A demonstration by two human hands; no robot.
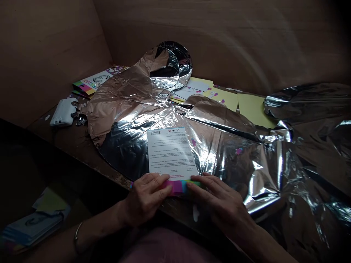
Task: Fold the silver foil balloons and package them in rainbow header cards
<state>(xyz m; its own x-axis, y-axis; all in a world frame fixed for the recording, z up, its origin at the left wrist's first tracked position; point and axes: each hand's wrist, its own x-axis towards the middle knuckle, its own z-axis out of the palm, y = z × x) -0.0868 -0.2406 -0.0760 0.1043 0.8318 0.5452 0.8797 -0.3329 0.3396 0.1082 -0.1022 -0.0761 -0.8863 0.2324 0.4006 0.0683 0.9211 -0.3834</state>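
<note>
A white printed card (170, 151) with a barcode and small text lies on silver foil balloons (131, 109) spread over the dark table. Its near edge is a multicoloured strip (178, 186) of pink, purple, yellow and green. My left hand (145, 197) rests on the strip's left end, fingers together and pressing down. On the strip's right end lies my right hand (216, 199), fingers stretched flat. The fingertips of the two hands nearly meet over the strip.
Yellow paper sheets (252, 107) and white slips lie at the back. A colourful booklet (91, 83) and a white device (62, 112) sit at the far left. More crumpled foil (309, 146) covers the right. Brown walls close the corner. Papers (35, 223) lie below on the left.
</note>
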